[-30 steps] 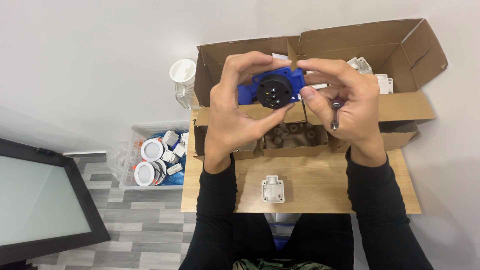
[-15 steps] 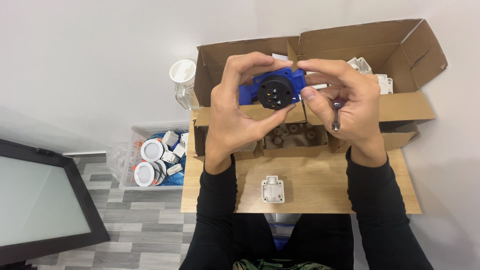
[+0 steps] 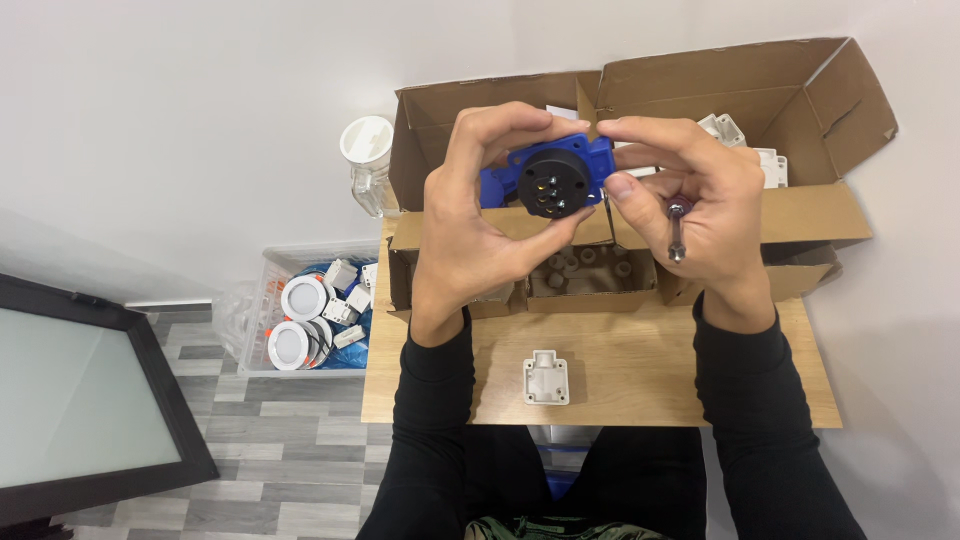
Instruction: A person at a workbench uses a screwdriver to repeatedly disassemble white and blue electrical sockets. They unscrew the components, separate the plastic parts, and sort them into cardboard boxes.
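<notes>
Two hands hold a blue socket above open cardboard boxes.

The left hand [image 3: 480, 225] and right hand [image 3: 700, 205] pinch the blue socket [image 3: 552, 178] with a black round face between their fingers, over the brown cardboard box [image 3: 700, 90]; the right also grips a metal screwdriver [image 3: 677, 232]. A white plastic part [image 3: 546, 378] lies on the wooden worktop [image 3: 650, 370]. A clear bin [image 3: 300, 310] of round lamps stands on the floor, left.

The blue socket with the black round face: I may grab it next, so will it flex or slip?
The blue socket looks like moulded plastic, so probably rigid. Both the left hand and right hand pinch it with fingertips, suggesting it is light.
</notes>
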